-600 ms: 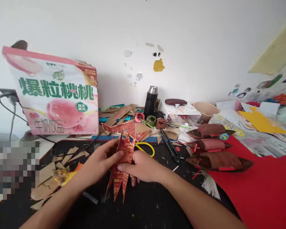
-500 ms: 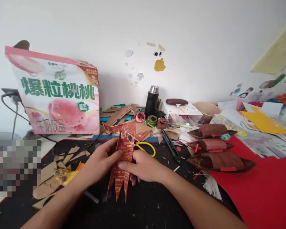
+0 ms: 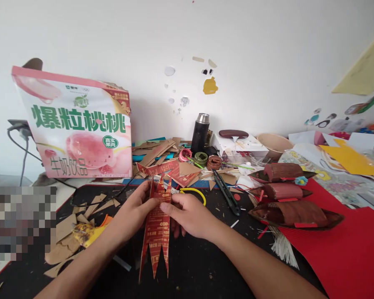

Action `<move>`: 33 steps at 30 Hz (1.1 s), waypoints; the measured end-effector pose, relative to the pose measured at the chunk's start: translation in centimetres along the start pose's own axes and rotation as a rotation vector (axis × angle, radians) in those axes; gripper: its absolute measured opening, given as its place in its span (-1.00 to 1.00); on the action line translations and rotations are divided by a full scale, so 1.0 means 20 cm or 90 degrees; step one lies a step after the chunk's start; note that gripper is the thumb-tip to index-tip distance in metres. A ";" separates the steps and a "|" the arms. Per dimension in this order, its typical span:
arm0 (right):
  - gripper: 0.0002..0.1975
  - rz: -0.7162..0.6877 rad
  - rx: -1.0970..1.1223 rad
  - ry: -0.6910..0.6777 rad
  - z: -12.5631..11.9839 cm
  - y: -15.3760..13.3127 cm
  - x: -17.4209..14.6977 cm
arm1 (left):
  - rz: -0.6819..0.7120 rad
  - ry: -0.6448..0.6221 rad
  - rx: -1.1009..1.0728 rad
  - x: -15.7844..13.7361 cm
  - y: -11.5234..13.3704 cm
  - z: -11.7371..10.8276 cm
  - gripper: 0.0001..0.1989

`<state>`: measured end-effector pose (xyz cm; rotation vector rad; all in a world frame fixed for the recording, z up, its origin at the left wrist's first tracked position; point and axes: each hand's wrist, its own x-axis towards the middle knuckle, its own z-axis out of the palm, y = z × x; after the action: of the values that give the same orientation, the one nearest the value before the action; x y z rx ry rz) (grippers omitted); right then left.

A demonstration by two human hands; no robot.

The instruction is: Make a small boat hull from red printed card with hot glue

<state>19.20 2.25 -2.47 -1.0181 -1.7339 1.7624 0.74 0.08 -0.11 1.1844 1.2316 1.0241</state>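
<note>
Between my hands, upright over the dark mat, is a red printed cardboard cutout [image 3: 157, 232] with pointed ends at top and bottom. My left hand [image 3: 140, 209] grips its left side, thumb across the front. On the right edge my right hand [image 3: 187, 214] pinches it, thumb on the printed face and fingers behind. Scissors with a yellow handle [image 3: 198, 193] lie just beyond my right hand, partly hidden. A black utility knife [image 3: 226, 193] rests on the mat farther right.
Cardboard scraps [image 3: 65, 232] lie at left, below a large pink drink box [image 3: 81, 124]. A black thermos [image 3: 200, 135] and open paint jars [image 3: 201, 159] stand at the back. Several brown model boats [image 3: 296, 214] sit at right by red paper [image 3: 345, 249].
The cardboard cutout has turned to face me more squarely, its lower points closer to me. Both hands still hold it. The view has shifted slightly.
</note>
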 end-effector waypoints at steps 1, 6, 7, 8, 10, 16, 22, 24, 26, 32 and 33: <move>-0.80 0.002 -0.001 -0.002 0.00 0.00 0.00 | 0.006 0.008 0.010 0.00 -0.01 0.00 -0.53; -0.79 0.000 -0.010 -0.002 0.01 0.00 -0.01 | 0.022 0.020 0.034 0.01 -0.03 -0.01 -0.61; -0.77 0.002 -0.007 0.002 0.01 0.00 0.00 | 0.018 0.021 0.025 0.02 -0.03 -0.01 -0.61; -0.75 0.003 -0.003 0.010 0.00 0.00 0.00 | 0.010 0.020 0.014 0.01 -0.03 -0.01 -0.60; -0.70 0.004 0.011 0.031 0.00 0.00 0.00 | -0.007 0.018 -0.008 0.01 -0.02 -0.01 -0.60; -0.65 -0.012 0.028 0.073 -0.02 -0.02 0.01 | -0.044 0.008 -0.080 0.01 0.00 0.01 -0.61; -0.62 -0.017 0.027 0.109 -0.02 -0.03 0.01 | -0.022 -0.016 -0.090 0.02 -0.02 0.00 -0.59; -0.62 -0.016 0.034 0.103 -0.02 -0.02 0.01 | -0.023 -0.022 -0.085 0.02 -0.02 0.00 -0.59; -0.61 -0.018 0.041 0.094 -0.02 -0.01 0.01 | -0.029 -0.027 -0.089 0.01 -0.01 0.00 -0.60; -0.55 -0.023 0.057 0.074 -0.03 0.00 0.02 | -0.010 -0.013 -0.090 0.01 -0.02 0.01 -0.61; -0.54 -0.022 0.059 0.074 -0.03 0.00 0.02 | -0.001 -0.012 -0.082 0.01 -0.02 0.01 -0.61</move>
<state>19.40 2.82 -2.52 -1.0244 -1.5760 1.7109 0.99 0.16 -0.60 1.0900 1.1344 1.0722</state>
